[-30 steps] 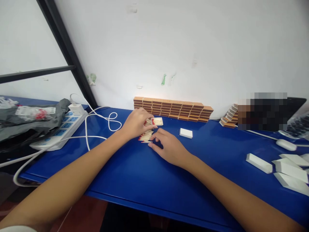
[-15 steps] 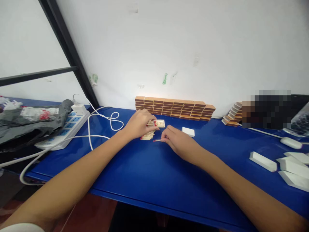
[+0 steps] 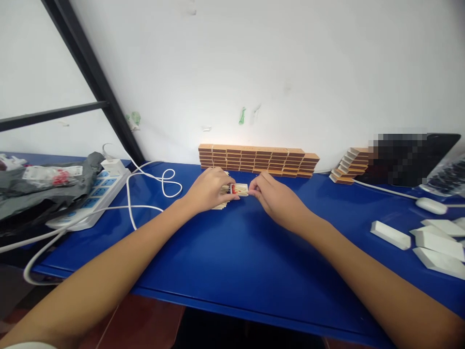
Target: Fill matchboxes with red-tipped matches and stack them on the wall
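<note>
My left hand (image 3: 209, 190) is closed round a small white matchbox tray (image 3: 244, 186), gripping its left end. Red-tipped matches (image 3: 239, 190) lie inside the tray. Under and beside that hand is a pile of loose matches (image 3: 220, 206) on the table, partly covered by the fingers. At the tray's right end is my right hand (image 3: 271, 194), thumb and fingertips pinched together. Whatever the pinch holds is too small or too hidden to make out.
Stacked brown-sided matchboxes (image 3: 254, 159) line the wall, with another stack (image 3: 351, 165) farther right beside a dark tablet (image 3: 407, 162). White box pieces (image 3: 390, 235) lie at the right of the blue table (image 3: 232, 271). A power strip (image 3: 90, 198) and white cables (image 3: 145, 207) occupy the left.
My right hand, which held a match low beside the pile, has moved up to the tray's right end. It now hides the white piece behind it. The left hand keeps its hold.
</note>
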Demonstrator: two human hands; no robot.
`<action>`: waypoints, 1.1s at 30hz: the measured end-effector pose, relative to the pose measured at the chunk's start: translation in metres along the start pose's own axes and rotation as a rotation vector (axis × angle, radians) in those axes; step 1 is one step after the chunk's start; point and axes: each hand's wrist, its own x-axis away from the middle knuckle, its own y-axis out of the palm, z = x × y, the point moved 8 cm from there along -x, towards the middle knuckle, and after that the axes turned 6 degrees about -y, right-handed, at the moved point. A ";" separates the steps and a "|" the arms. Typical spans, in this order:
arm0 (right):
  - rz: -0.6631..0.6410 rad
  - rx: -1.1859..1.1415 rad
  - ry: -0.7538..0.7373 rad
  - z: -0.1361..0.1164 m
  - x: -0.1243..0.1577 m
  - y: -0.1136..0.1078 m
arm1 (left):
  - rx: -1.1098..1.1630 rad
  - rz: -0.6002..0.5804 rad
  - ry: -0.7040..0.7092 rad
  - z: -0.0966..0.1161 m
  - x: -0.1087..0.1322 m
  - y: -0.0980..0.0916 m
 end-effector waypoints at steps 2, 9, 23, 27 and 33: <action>0.016 0.002 0.014 0.002 0.000 -0.002 | 0.004 0.003 0.009 0.001 0.000 0.000; 0.092 0.005 0.040 0.008 0.000 -0.008 | 0.009 0.026 0.024 0.002 0.001 -0.002; 0.069 0.020 0.036 0.005 0.000 -0.008 | 0.008 0.014 0.041 0.007 0.003 0.001; 0.048 0.024 0.029 0.004 0.000 -0.003 | 0.016 0.037 0.050 0.008 0.004 0.000; 0.084 0.011 0.046 0.003 0.000 -0.009 | 0.023 0.032 0.044 0.010 0.004 0.001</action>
